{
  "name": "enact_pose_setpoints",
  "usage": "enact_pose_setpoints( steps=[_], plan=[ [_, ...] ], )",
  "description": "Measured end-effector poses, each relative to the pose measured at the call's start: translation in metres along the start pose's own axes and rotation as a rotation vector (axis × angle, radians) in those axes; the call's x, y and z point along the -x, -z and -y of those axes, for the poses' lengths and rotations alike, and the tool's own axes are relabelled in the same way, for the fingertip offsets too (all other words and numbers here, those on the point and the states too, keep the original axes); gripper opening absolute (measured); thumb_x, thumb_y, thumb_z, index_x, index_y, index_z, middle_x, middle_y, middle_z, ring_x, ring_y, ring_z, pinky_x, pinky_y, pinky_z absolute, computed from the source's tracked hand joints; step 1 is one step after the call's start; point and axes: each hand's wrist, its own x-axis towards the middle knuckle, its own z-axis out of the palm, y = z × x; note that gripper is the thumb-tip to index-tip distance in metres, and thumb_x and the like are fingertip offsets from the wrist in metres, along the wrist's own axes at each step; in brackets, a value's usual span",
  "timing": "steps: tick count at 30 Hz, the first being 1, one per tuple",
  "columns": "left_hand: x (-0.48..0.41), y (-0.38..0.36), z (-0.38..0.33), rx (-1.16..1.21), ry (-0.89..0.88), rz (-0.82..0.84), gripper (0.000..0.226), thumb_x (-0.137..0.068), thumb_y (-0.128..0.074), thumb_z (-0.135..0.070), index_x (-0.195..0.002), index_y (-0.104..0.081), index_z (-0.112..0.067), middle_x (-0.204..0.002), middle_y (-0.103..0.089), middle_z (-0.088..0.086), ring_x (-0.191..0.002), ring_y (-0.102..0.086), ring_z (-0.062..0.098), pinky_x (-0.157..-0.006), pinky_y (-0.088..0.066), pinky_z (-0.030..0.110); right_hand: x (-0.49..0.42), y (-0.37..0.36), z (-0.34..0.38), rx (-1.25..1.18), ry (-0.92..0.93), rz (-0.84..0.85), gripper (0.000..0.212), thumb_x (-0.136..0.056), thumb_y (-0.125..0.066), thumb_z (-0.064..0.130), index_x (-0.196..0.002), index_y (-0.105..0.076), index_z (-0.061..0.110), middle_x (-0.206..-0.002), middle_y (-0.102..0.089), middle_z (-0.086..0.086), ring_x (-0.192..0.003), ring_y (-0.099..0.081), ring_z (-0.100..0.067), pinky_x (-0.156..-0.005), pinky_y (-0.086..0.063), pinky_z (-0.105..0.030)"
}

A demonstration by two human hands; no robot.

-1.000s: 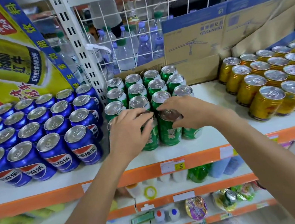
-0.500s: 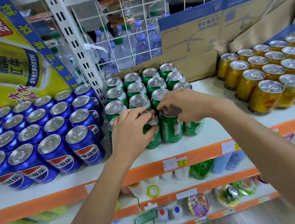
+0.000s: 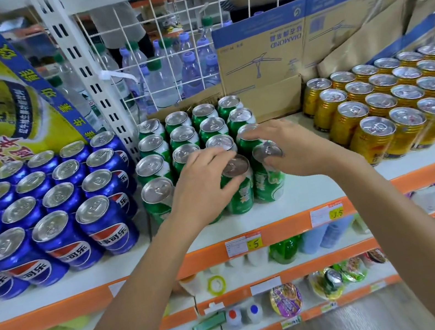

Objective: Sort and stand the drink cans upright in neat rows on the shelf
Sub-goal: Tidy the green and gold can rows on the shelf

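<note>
Left hand (image 3: 203, 186) curls fingers round a green can (image 3: 242, 195); right hand (image 3: 296, 148) pinches the neighbour can (image 3: 269, 184) at three o'clock.

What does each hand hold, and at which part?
Left hand grips a front green can round its upper side; right hand pinches the next can by its top rim.

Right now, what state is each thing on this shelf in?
left grip: hand holds third can by its top
right grip: hand pinches fourth can by its rim
third can: upright, front row
fourth can: upright, front row
green cans: upright, in rows
blue cans: upright, in rows
gold cans: upright, in rows
bottles: upright, capped, behind the grid
</note>
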Motion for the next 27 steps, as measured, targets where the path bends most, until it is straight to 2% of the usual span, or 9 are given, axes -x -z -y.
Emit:
enact_pose_setpoints(
  steps=[2, 7, 8, 12, 16, 19, 21, 23, 27],
  plan=[
    [-0.007, -0.007, -0.004, 0.003, 0.001, 0.025, 0.05, -0.087, -0.06, -0.043, -0.13, -0.057, -0.018, -0.126, -0.057, 0.0, -0.118, -0.045, 0.024, -0.101, -0.036, 0.035, 0.007, -0.003, -0.009, -0.059, -0.06, 0.011, 0.061, -0.086, -0.062, 0.015, -0.142, -0.041, 0.025, -0.138, -0.047, -0.008, -0.126, -0.041, -0.024, -0.102, -0.03, -0.027],
    [-0.012, -0.017, -0.003, -0.022, 0.024, 0.007, 0.054, -0.08, -0.055, -0.055, -0.121, -0.064, -0.02, -0.114, -0.061, -0.005, -0.106, -0.048, 0.021, -0.087, -0.038, 0.027, 0.012, -0.023, -0.02, -0.106, -0.088, -0.037, 0.06, -0.076, -0.073, 0.008, -0.132, -0.051, 0.009, -0.129, -0.049, -0.014, -0.119, -0.047, -0.026, -0.082, -0.022, 0.002],
    [-0.012, -0.018, -0.003, -0.02, 0.019, -0.006, 0.054, -0.079, -0.056, -0.055, -0.12, -0.065, -0.019, -0.113, -0.061, -0.005, -0.104, -0.048, 0.021, -0.085, -0.036, 0.026, 0.011, -0.024, -0.021, -0.104, -0.093, -0.049, 0.061, -0.076, -0.072, 0.006, -0.133, -0.05, 0.009, -0.129, -0.049, -0.014, -0.118, -0.048, -0.027, -0.082, -0.023, 0.001],
    [-0.013, -0.016, -0.005, 0.006, 0.033, 0.016, 0.049, -0.083, -0.066, -0.047, -0.124, -0.062, -0.02, -0.118, -0.059, -0.005, -0.108, -0.045, 0.02, -0.086, -0.032, 0.024, 0.007, -0.019, -0.019, -0.084, -0.07, 0.037, 0.072, -0.08, -0.062, 0.001, -0.145, -0.034, 0.018, -0.139, -0.04, -0.008, -0.123, -0.042, -0.025, -0.093, -0.03, -0.018],
    [-0.013, -0.014, -0.004, 0.034, 0.045, 0.036, 0.05, -0.082, -0.067, -0.047, -0.125, -0.06, -0.023, -0.118, -0.057, -0.007, -0.108, -0.043, 0.017, -0.086, -0.033, 0.024, 0.008, -0.011, -0.021, -0.1, -0.052, 0.097, 0.069, -0.078, -0.062, -0.002, -0.141, -0.041, 0.019, -0.14, -0.039, -0.004, -0.127, -0.037, -0.019, -0.09, -0.021, -0.007],
    [-0.014, -0.013, -0.003, 0.05, 0.064, 0.049, 0.051, -0.081, -0.067, -0.049, -0.126, -0.06, -0.025, -0.119, -0.056, -0.01, -0.107, -0.041, 0.014, -0.083, -0.03, 0.02, 0.008, -0.018, -0.018, -0.03, -0.17, 0.005, 0.08, -0.071, -0.079, 0.029, -0.14, -0.039, 0.023, -0.133, -0.039, -0.006, -0.126, -0.035, -0.024, -0.102, -0.03, -0.026],
    [-0.015, -0.013, -0.004, 0.053, 0.069, 0.051, 0.051, -0.081, -0.066, -0.05, -0.126, -0.059, -0.027, -0.119, -0.056, -0.011, -0.107, -0.04, 0.014, -0.082, -0.03, 0.02, 0.007, -0.022, -0.015, -0.026, -0.335, -0.062, 0.084, -0.065, -0.081, 0.043, -0.136, -0.042, 0.02, -0.125, -0.042, -0.007, -0.117, -0.042, -0.025, -0.095, -0.038, -0.033],
    [-0.015, -0.013, -0.004, 0.051, 0.073, 0.056, 0.051, -0.081, -0.066, -0.051, -0.126, -0.059, -0.028, -0.12, -0.055, -0.012, -0.108, -0.04, 0.013, -0.082, -0.03, 0.02, 0.006, -0.021, -0.014, -0.075, -0.367, -0.051, 0.079, -0.067, -0.081, 0.041, -0.133, -0.044, 0.017, -0.119, -0.045, -0.006, -0.109, -0.048, -0.025, -0.089, -0.042, -0.034],
    [-0.015, -0.013, -0.003, 0.054, 0.076, 0.061, 0.052, -0.081, -0.065, -0.053, -0.126, -0.058, -0.029, -0.121, -0.054, -0.012, -0.108, -0.039, 0.012, -0.08, -0.03, 0.021, 0.007, -0.013, -0.019, -0.11, -0.241, 0.042, 0.074, -0.074, -0.079, 0.025, -0.138, -0.044, 0.019, -0.12, -0.05, -0.009, -0.108, -0.051, -0.026, -0.092, -0.043, -0.035]
  ],
)
